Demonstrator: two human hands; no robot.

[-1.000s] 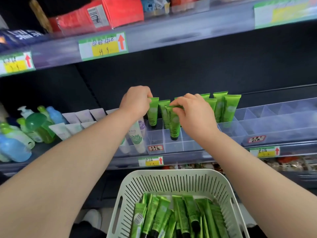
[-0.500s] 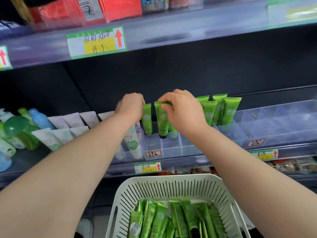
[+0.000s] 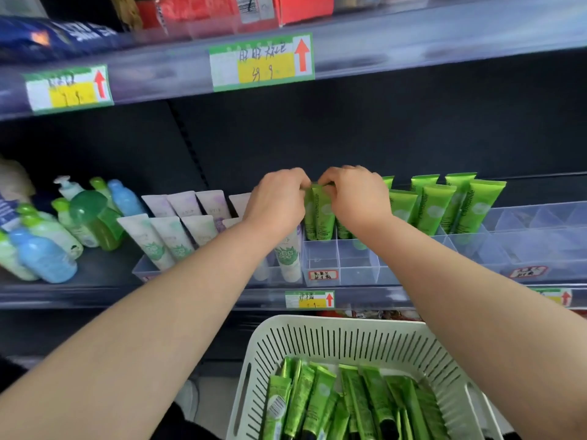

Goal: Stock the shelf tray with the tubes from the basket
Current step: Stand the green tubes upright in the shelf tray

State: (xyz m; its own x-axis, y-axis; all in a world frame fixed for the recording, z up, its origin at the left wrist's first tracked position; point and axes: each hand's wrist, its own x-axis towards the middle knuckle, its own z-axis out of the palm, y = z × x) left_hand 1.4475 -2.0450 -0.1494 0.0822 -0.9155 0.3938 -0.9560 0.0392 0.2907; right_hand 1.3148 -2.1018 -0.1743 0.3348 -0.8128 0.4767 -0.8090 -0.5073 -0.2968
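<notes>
The green tubes (image 3: 428, 208) along the back edge of the shelf tray (image 3: 355, 268) are smooth plastic with a soft gloss; those in the basket (image 3: 349, 338) shine almost like foil. The tray is clear hard plastic — the basket white, matt, slotted plastic. On the front edge of the shelf (image 3: 104, 272) the price labels (image 3: 309, 299) look like printed paper behind a glossy clear strip (image 3: 190, 296).

Pale tubes (image 3: 178, 230) in leaning rows just left of fingers (image 3: 336, 176). Green and blue bottles (image 3: 63, 230) well left, crowded, upright. Price label (image 3: 262, 61) on shelf rail (image 3: 444, 42) above fingers; second label (image 3: 68, 88) up-left. Red box (image 3: 286, 7) higher still. Small price label (image 3: 309, 299) below fingers.
</notes>
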